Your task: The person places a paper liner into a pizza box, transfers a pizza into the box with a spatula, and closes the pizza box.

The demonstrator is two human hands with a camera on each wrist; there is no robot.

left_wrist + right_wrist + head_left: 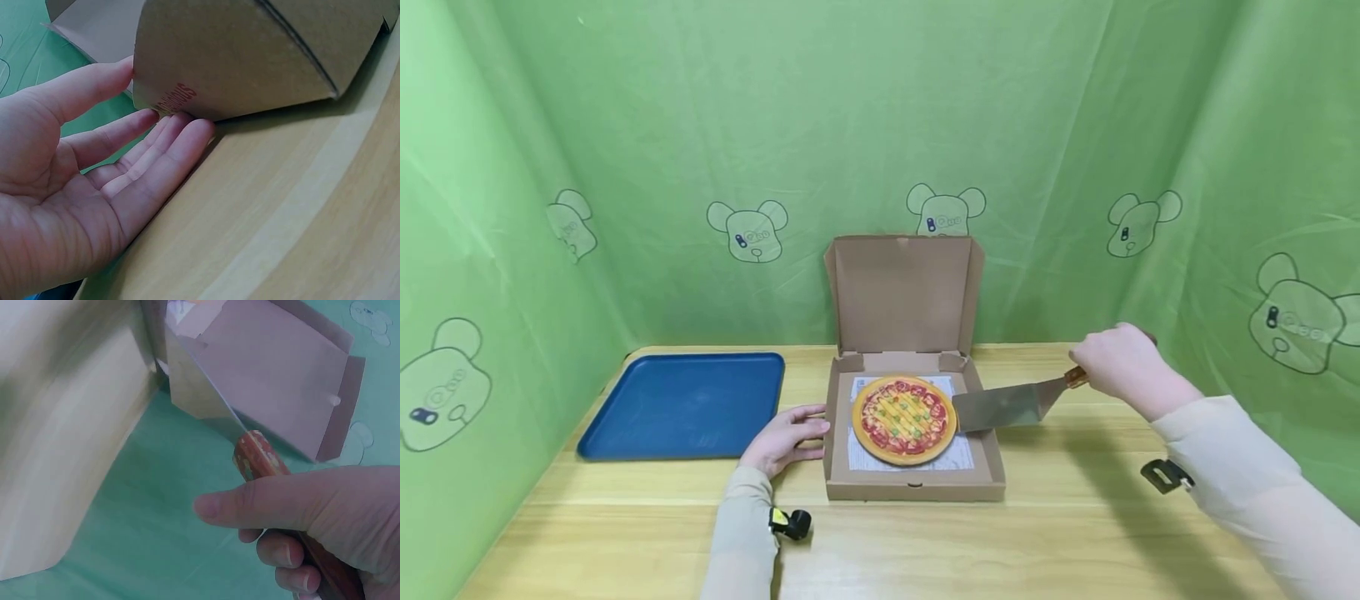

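An open cardboard pizza box (917, 492) holds a round pizza (904, 421) on a sheet of printed paper (962, 454). My right hand (1123, 371) grips the wooden handle (256, 453) of a wide metal spatula (1000, 408). The spatula's blade reaches in over the box's right wall, its front edge right at the pizza's right rim. At the box's left wall is my left hand (786, 440), its fingertips against the cardboard. In the left wrist view those fingers (169, 159) are loosely extended, the lower ones near the bottom edge of the box (237, 69).
A blue tray (688, 408) lies on the wooden table (887, 550) left of the box. The box's lid (902, 296) stands upright at the back. Green curtains (820, 108) with bear-head drawings surround the table's back and sides.
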